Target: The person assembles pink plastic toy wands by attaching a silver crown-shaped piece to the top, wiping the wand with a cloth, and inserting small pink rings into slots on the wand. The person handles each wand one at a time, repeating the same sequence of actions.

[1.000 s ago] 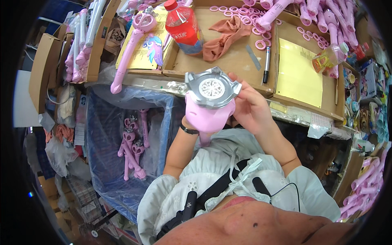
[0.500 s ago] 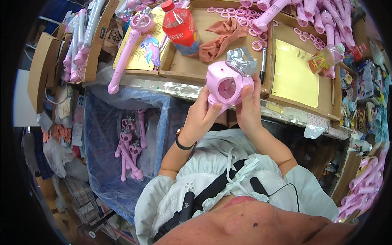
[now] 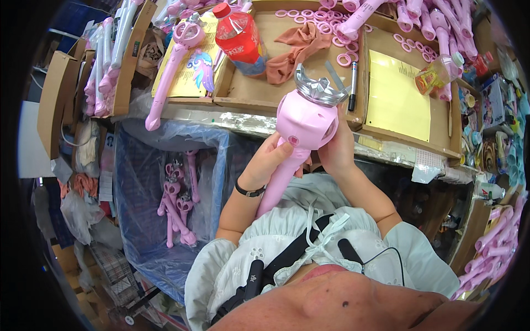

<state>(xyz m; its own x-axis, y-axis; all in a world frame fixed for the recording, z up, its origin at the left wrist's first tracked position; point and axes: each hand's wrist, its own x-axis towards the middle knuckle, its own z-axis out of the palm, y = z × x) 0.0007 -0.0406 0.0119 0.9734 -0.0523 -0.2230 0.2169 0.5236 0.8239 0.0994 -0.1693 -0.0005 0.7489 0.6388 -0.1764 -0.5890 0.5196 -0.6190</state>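
Note:
A pink toy wand (image 3: 305, 122) is held in front of my body, its round head up and its handle slanting down to the left. A silver crown (image 3: 321, 92) sits on top of the head. My left hand (image 3: 261, 164) is closed round the neck below the head, with the thumb on the front. My right hand (image 3: 338, 150) grips the head's right side; some of its fingers are hidden behind. Another pink wand (image 3: 167, 83) lies on the table's left part, beside a blue and purple winged piece (image 3: 202, 70).
Cardboard trays hold pink rings (image 3: 320, 19), a brown cloth (image 3: 298, 49), a marker (image 3: 353, 85) and a yellow sheet (image 3: 397, 105). A red-labelled bottle (image 3: 240, 39) and a smaller bottle (image 3: 439, 76) stand there. Left below is a blue-lined bin (image 3: 130, 193) containing several wands (image 3: 176, 212).
The wand has turned and tilted: its round opening now faces right, and its long handle shows below. Both hands have kept hold, with the right hand now further behind the head.

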